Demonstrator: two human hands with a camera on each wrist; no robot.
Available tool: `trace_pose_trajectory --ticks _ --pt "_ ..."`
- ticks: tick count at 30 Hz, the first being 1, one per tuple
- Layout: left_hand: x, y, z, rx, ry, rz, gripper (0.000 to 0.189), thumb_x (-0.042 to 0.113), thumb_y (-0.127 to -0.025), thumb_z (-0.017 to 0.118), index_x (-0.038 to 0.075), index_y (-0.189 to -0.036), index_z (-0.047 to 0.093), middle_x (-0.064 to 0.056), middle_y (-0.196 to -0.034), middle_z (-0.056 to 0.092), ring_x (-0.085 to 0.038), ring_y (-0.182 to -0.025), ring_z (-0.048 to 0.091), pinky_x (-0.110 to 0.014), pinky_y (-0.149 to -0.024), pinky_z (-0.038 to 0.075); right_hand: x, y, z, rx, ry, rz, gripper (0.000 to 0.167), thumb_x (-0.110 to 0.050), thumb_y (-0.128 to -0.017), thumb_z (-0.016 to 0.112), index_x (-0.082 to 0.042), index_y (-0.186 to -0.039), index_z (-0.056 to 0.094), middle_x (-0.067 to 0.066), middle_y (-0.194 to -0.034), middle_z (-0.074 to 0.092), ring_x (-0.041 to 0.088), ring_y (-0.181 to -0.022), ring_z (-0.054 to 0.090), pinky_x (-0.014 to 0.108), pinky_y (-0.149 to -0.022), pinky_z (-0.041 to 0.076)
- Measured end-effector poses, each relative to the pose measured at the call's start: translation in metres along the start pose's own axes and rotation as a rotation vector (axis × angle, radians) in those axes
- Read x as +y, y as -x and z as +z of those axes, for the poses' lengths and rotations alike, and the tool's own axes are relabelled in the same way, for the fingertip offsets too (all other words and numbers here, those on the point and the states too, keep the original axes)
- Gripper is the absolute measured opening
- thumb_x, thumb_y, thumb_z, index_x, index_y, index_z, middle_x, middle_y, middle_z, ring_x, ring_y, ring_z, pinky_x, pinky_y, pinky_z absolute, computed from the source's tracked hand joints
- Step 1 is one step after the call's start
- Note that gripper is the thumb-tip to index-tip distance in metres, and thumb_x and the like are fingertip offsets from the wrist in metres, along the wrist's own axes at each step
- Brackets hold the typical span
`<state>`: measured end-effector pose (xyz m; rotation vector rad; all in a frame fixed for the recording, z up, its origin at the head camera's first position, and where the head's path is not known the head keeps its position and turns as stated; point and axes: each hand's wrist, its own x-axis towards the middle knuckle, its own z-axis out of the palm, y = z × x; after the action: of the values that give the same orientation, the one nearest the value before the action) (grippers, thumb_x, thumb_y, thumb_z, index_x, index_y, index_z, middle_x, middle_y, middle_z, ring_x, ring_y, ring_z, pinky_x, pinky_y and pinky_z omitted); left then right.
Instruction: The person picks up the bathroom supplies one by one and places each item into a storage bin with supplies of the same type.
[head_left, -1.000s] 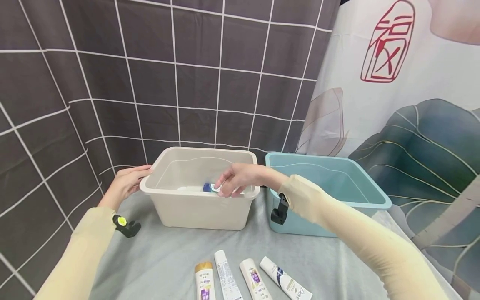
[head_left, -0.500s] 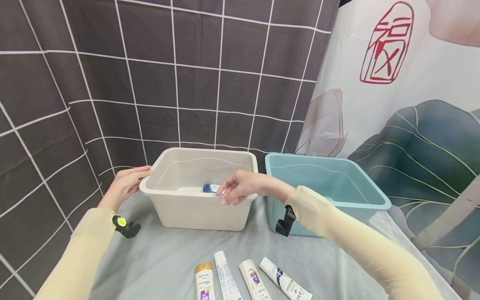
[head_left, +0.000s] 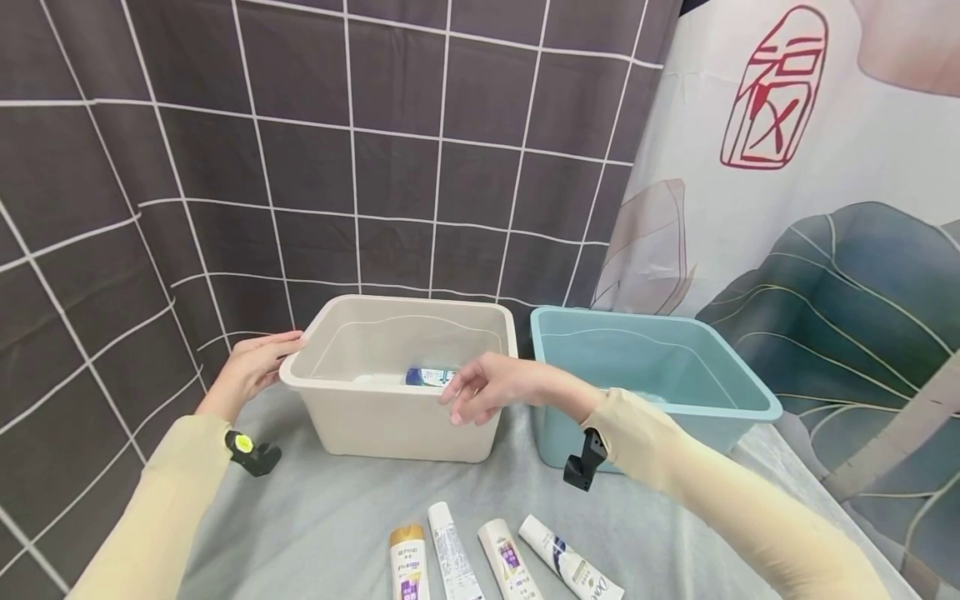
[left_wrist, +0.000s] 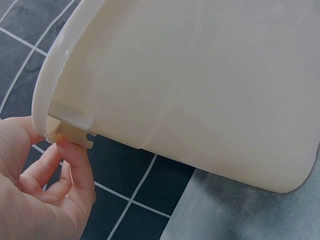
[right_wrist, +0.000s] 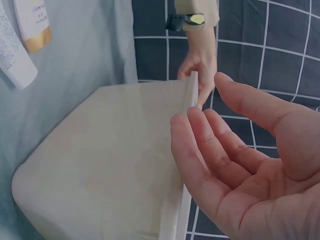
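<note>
My left hand [head_left: 251, 367] grips the left end of the beige plastic bin [head_left: 397, 425]. In the left wrist view, its thumb and curled fingers [left_wrist: 77, 162] pinch the bin's rim. Just over the front right of that bin hovers my right hand [head_left: 495, 387], fingers loosely bent and holding nothing. The right wrist view shows its palm and fingertips beside the rim, with a gap between thumb and fingers. Inside the bin lies a blue-and-white tube or bottle [head_left: 429, 377], partly hidden by the front rim. A white item [head_left: 370, 379] to its left is barely visible.
A teal bin [head_left: 652, 358] stands close to the beige one's right. Along the front lie a gold-capped bottle [head_left: 409, 562], a slim white tube [head_left: 455, 554], a white bottle [head_left: 510, 560] and a Dove tube [head_left: 572, 558]. A dark grid curtain [head_left: 300, 167] hangs behind.
My right hand has drawn back out of the beige bin, toward the front right, leaving the blue-and-white item inside in fuller view. My left hand stays at the rim.
</note>
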<state>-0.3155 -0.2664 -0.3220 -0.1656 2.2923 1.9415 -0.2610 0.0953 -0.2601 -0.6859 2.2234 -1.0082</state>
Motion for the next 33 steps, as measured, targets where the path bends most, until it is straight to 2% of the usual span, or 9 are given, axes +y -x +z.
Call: trace_pose_trajectory --ticks 7,12,15,19,33 --pt "0.001 0.001 0.000 0.002 0.004 -0.003 0.071 0.025 -0.092 0.065 -0.001 -0.148 0.030 0.027 -0.079 0.058 0.011 -0.074 0.056 -0.013 -0.070 0.053 0.010 0.009 0.006 0.008 -0.027 -0.029 0.038 -0.004 -0.084 0.070 0.007 -0.119 0.059 0.001 -0.088 0.072 0.006 -0.074 0.060 0.021 -0.069 0.052" --pt "0.002 0.000 0.000 0.016 -0.025 -0.014 0.071 0.028 -0.092 0.065 0.002 -0.149 0.031 0.022 -0.093 0.060 0.008 -0.083 0.055 -0.012 -0.072 0.052 0.019 0.012 0.012 0.003 -0.028 -0.038 0.035 -0.004 -0.084 0.069 0.005 -0.117 0.061 0.002 -0.087 0.072 0.006 -0.070 0.058 0.020 -0.067 0.051" --pt "0.002 0.000 0.000 0.019 -0.023 -0.016 0.071 0.028 -0.092 0.065 0.002 -0.149 0.031 0.023 -0.091 0.060 0.008 -0.082 0.055 -0.012 -0.072 0.052 0.024 0.014 0.015 0.009 -0.023 -0.035 0.033 -0.003 -0.083 0.069 0.003 -0.115 0.063 0.004 -0.087 0.072 0.006 -0.068 0.058 0.020 -0.066 0.051" --pt "0.000 0.000 0.000 0.010 -0.006 -0.012 0.071 0.026 -0.092 0.064 0.000 -0.149 0.030 0.028 -0.078 0.057 0.011 -0.074 0.056 -0.012 -0.070 0.052 0.029 0.017 0.019 0.022 -0.017 -0.036 0.032 -0.002 -0.082 0.070 0.003 -0.113 0.064 0.008 -0.088 0.073 0.007 -0.067 0.059 0.020 -0.065 0.052" --pt "-0.002 0.000 -0.001 0.000 -0.009 0.001 0.072 0.028 -0.092 0.065 0.001 -0.149 0.030 0.026 -0.085 0.058 0.011 -0.078 0.055 -0.012 -0.072 0.052 0.043 0.026 0.027 0.035 0.020 -0.076 0.033 -0.004 -0.078 0.073 0.002 -0.109 0.064 0.005 -0.085 0.071 0.005 -0.069 0.059 0.019 -0.064 0.049"
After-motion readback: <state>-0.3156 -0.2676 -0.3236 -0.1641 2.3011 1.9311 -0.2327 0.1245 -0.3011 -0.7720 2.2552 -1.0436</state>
